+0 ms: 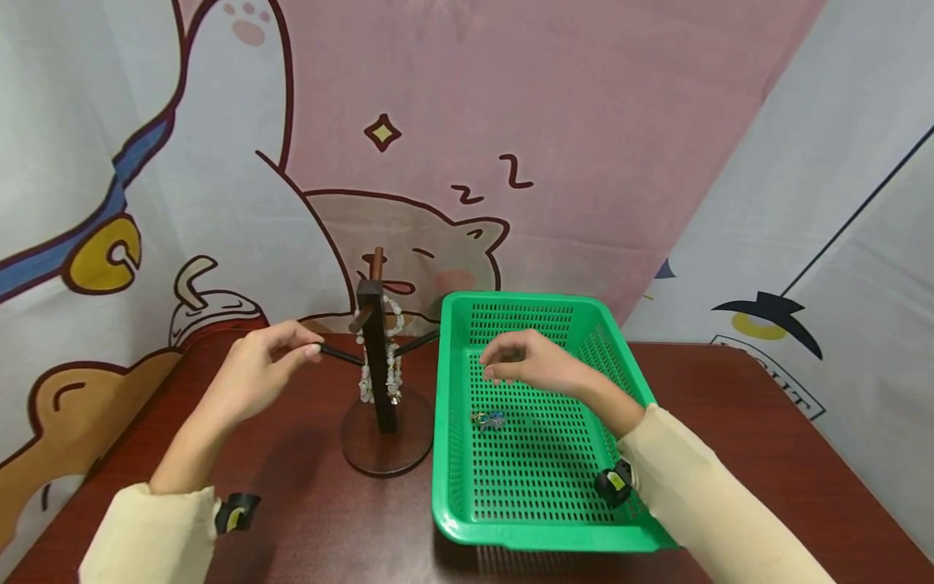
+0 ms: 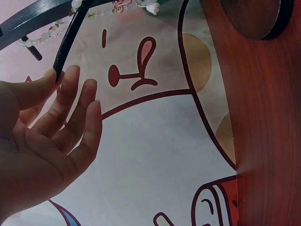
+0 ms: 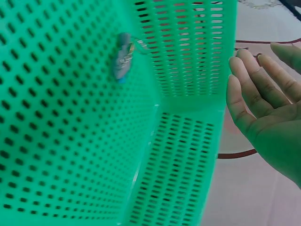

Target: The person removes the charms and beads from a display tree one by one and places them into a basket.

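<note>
A dark wooden jewelry stand (image 1: 379,357) rises upright from a round base (image 1: 387,454), with pegs sticking out from its post. Clear and white beaded bracelets (image 1: 394,377) hang on it. My left hand (image 1: 255,375) pinches the tip of a black peg (image 2: 70,40) on the left side between thumb and index finger; the other fingers are spread. Over the green basket (image 1: 442,454), my right hand (image 1: 540,362) hovers with fingers loosely bent and nothing in them. A small blue and yellowish beaded piece (image 1: 487,419) lies on the basket's bottom; its exact kind is unclear.
The basket's left wall stands right beside the stand's base. Both rest on a reddish-brown table (image 1: 306,519). A cartoon-printed cloth (image 1: 584,162) hangs behind the table's far edge.
</note>
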`<state>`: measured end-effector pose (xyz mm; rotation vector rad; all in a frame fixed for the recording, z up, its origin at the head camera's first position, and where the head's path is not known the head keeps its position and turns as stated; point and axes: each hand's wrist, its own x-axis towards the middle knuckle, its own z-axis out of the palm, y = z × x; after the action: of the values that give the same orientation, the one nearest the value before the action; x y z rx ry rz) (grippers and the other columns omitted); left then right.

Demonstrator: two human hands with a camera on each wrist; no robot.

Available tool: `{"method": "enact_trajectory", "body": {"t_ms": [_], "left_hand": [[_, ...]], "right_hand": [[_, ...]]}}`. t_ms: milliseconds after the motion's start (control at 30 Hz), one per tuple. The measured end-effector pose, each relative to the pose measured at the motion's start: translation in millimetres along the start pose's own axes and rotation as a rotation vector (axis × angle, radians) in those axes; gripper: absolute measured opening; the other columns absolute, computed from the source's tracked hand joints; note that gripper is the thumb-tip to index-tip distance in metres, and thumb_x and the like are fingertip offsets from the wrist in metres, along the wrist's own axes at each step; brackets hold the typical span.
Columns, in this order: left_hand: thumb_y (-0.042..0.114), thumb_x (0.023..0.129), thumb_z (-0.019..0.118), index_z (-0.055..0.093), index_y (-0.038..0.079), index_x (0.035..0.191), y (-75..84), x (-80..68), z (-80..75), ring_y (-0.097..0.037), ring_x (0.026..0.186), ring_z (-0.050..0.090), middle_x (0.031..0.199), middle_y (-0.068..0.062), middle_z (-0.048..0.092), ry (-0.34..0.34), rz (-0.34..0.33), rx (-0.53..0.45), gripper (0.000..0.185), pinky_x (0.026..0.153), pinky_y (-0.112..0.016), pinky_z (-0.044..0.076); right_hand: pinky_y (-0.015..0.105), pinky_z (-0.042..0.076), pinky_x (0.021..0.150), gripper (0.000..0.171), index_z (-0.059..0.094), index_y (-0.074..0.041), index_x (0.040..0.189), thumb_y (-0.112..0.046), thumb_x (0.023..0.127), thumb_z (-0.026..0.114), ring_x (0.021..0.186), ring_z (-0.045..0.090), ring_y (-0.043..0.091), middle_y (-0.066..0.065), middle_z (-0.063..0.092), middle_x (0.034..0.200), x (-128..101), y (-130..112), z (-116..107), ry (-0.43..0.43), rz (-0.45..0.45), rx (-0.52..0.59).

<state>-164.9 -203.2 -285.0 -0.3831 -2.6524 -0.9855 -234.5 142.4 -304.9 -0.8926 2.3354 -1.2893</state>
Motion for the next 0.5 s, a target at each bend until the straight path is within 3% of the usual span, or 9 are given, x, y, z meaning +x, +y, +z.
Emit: {"method": "enact_trajectory", "body": {"t_ms": [333, 500], "left_hand": [[0.010, 0.088, 0.061, 0.065, 0.007, 0.096, 0.8, 0.9, -0.6, -0.023, 0.077, 0.060, 0.082, -0.005, 0.067, -0.002, 0.009, -0.007, 0.009, 0.062, -0.035, 0.041], [0.010, 0.088, 0.060, 0.065, 0.006, 0.096, 1.0, 1.0, -1.1, -0.025, 0.077, 0.060, 0.081, -0.006, 0.067, -0.006, 0.012, -0.014, 0.010, 0.062, -0.035, 0.040]], "right_hand": [[0.043, 0.048, 0.075, 0.021, 0.063, -0.002, 0.105, -0.012, 0.088, 0.062, 0.078, 0.062, 0.020, 0.007, 0.065, 0.092, 11, -29, 2, -0.028, -0.052, -0.002], [0.037, 0.049, 0.073, 0.027, 0.060, 0.002, 0.111, -0.012, 0.089, 0.060, 0.079, 0.062, 0.019, 0.016, 0.064, 0.098, 19, -38, 9, -0.090, -0.091, 0.007]]}}
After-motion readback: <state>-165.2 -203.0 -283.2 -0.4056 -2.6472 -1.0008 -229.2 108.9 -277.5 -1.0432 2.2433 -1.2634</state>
